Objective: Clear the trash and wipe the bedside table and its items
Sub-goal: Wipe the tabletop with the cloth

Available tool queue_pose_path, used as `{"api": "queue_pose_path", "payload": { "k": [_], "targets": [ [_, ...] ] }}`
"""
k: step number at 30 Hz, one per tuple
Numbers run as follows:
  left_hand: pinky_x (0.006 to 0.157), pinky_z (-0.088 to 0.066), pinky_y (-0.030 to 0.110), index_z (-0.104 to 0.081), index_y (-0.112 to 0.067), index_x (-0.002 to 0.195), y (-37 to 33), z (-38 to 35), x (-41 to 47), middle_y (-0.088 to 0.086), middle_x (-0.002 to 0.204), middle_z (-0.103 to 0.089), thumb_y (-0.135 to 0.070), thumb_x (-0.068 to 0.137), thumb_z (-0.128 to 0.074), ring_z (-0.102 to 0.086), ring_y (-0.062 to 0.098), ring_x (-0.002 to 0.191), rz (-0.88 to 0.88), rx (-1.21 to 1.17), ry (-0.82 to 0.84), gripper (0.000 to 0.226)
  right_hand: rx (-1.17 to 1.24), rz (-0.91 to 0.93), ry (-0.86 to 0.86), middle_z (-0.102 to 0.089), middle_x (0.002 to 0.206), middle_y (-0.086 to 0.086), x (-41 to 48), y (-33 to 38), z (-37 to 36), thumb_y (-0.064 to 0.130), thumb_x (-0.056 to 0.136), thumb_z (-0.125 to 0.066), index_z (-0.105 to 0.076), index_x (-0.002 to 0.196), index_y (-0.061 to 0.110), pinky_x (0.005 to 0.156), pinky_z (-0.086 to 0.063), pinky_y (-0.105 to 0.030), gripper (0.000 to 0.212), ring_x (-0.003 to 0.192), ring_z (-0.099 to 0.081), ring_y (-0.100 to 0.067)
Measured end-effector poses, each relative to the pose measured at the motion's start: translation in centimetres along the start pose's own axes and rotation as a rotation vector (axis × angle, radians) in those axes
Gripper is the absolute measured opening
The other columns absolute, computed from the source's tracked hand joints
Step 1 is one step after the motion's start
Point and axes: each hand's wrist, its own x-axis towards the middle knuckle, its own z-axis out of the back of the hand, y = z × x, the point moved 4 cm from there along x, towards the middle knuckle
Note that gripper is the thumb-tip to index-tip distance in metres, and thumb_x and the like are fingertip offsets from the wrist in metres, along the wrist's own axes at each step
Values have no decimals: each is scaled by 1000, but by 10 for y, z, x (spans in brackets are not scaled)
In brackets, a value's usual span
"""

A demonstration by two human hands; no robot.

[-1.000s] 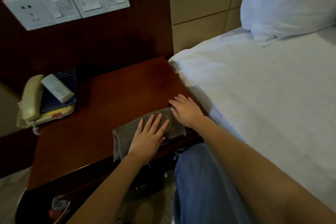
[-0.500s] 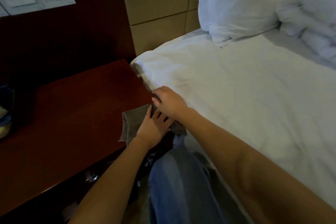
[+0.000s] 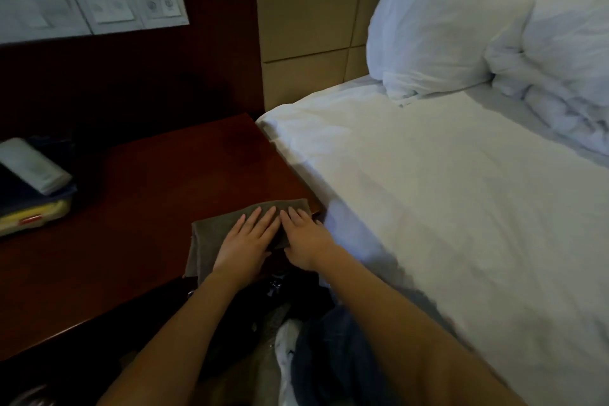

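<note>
A grey-brown folded cloth (image 3: 216,230) lies on the front right corner of the dark red wooden bedside table (image 3: 138,208). My left hand (image 3: 245,244) rests flat on the cloth with fingers stretched out. My right hand (image 3: 304,237) lies flat beside it, fingers on the cloth's right end near the table's edge by the bed. Neither hand curls around the cloth. At the table's left edge sits a cream telephone (image 3: 33,216) with a dark booklet and a white remote (image 3: 33,165) stacked on it.
A white bed (image 3: 461,191) with pillows (image 3: 438,20) butts against the table's right side. A white switch panel (image 3: 95,6) is on the dark wall behind. My knee in blue jeans (image 3: 333,356) is below the table's front edge.
Both hands stay pressed on the cloth at the table's front right corner; they now lie side by side, fingers forward. The view swung back left, showing the telephone stack again.
</note>
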Motion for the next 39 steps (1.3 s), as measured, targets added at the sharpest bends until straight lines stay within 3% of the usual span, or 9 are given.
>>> {"api": "queue_pose_path", "payload": {
  "k": [7, 9, 13, 19, 24, 28, 31, 33, 39],
  "targets": [
    [111, 13, 33, 22, -32, 142, 32, -1, -44, -7, 154, 21, -59, 78, 14, 23, 13, 138, -76, 3, 76, 70, -89, -7, -36, 13, 160, -11, -11, 43, -25, 31, 102, -36, 8, 152, 6, 119, -6, -48, 71, 148, 9, -25],
    [111, 12, 34, 23, -31, 141, 38, 0, -55, -4, 152, 22, -56, 83, 12, 18, 17, 143, -55, 37, 51, 64, -104, -16, -34, 13, 160, -12, -15, 48, -28, 31, 101, -37, 9, 152, 4, 119, -6, -49, 73, 148, 9, -26],
    [114, 9, 34, 24, -28, 141, 48, 2, -75, -1, 148, 26, -42, 103, -18, 9, 24, 147, 66, 43, 73, 58, -98, -48, -50, 14, 159, -16, -19, 52, -31, 30, 102, -36, 11, 151, 1, 119, -7, -49, 74, 147, 9, -30],
    [118, -2, 37, 8, -28, 151, 27, 9, -70, 10, 160, 2, -45, 102, -18, 0, 26, 148, 281, -55, 61, 58, 36, -118, -160, 15, 158, -19, -23, 62, -44, 37, 101, -34, 9, 150, -1, 119, -12, -45, 75, 148, 7, -30],
    [119, 1, 44, 10, -26, 151, 19, 2, -55, 12, 160, 10, -49, 101, -12, 8, 31, 147, 367, -82, 143, 59, 463, -170, -303, 9, 160, -14, -18, 69, -47, 30, 103, -32, 3, 151, -2, 117, -21, -36, 68, 148, -2, -27],
    [119, 3, 48, 12, -31, 150, 19, 3, -36, 10, 159, 12, -54, 99, -16, 9, 32, 146, 324, -54, 127, 63, 785, -290, -552, -7, 161, -7, -27, 48, -19, 21, 102, -35, -9, 154, 9, 100, -42, -29, 60, 143, -25, -22],
    [117, 2, 49, 14, -33, 149, 21, 3, -20, 8, 159, 13, -57, 97, -24, 8, 33, 146, 287, 14, 135, 69, 539, -206, -671, -19, 159, -5, -22, 13, 13, 21, 102, -36, -29, 150, 12, 111, -33, -33, 49, 142, -26, -21],
    [117, 1, 50, 17, -34, 148, 21, 2, -10, 8, 159, 15, -57, 96, -30, 9, 32, 146, 258, 57, 149, 74, 304, -81, -567, -21, 159, -3, -10, -8, 23, 22, 102, -37, -34, 148, 15, 118, -20, -40, 47, 145, -19, -20],
    [117, 1, 50, 16, -27, 149, -10, 3, 34, 7, 159, 18, -50, 96, -42, 10, 32, 146, 198, 66, 142, 82, -224, 151, -184, 7, 162, 2, 23, -42, 21, 43, 99, -44, -9, 155, 20, 117, 2, -54, 70, 148, 7, -18]
  ]
}}
